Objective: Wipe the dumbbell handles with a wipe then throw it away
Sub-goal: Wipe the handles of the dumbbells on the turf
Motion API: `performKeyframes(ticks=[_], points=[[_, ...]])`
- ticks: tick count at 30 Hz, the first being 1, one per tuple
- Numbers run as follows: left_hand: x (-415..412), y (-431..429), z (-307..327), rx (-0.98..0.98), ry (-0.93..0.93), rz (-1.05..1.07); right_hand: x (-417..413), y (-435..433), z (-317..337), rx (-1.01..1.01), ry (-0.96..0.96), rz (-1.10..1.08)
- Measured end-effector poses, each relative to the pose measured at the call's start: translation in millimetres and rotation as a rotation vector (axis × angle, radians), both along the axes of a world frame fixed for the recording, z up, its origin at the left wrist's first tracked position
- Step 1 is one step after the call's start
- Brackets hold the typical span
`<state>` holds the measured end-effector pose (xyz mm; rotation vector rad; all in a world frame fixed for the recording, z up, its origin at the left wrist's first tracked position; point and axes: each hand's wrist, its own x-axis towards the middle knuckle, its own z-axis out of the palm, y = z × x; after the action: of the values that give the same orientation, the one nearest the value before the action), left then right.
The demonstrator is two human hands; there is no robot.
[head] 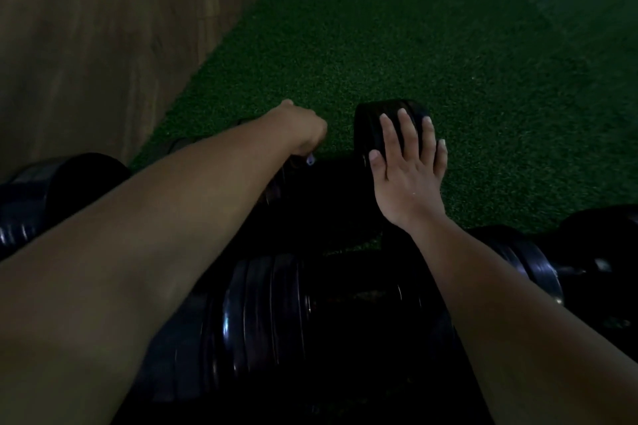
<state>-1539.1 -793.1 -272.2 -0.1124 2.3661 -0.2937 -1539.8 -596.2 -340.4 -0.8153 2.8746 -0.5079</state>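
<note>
The scene is dim. A black dumbbell lies across the green turf in the middle of the head view; its right weight head shows under my right hand, which lies flat on it with fingers straight. My left hand reaches down over the dumbbell's handle with fingers curled under. A small pale bit of a wipe shows beneath that hand. The handle itself is hidden in shadow below my left hand.
More black dumbbells lie nearer me: one large one at the bottom centre, one at the right, another at the left edge. Green turf stretches ahead. A wooden floor borders it on the left.
</note>
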Motion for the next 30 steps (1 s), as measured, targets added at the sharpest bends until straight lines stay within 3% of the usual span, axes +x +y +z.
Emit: performKeyframes(ticks=[9, 13, 22, 30], points=[[-6, -17, -16, 0.146, 0.062, -0.116, 0, -1, -2, -0.015, 0.019, 0.005], [-8, -20, -23, 0.094, 0.088, -0.125, 0, 0, 0, -0.013, 0.018, 0.000], [-19, -7, -30, 0.146, -0.181, -0.056, 0, 0, 1, -0.013, 0.017, 0.001], [-30, -15, -33, 0.164, 0.194, 0.055, 0, 0, 1, -0.023, 0.019, 0.003]])
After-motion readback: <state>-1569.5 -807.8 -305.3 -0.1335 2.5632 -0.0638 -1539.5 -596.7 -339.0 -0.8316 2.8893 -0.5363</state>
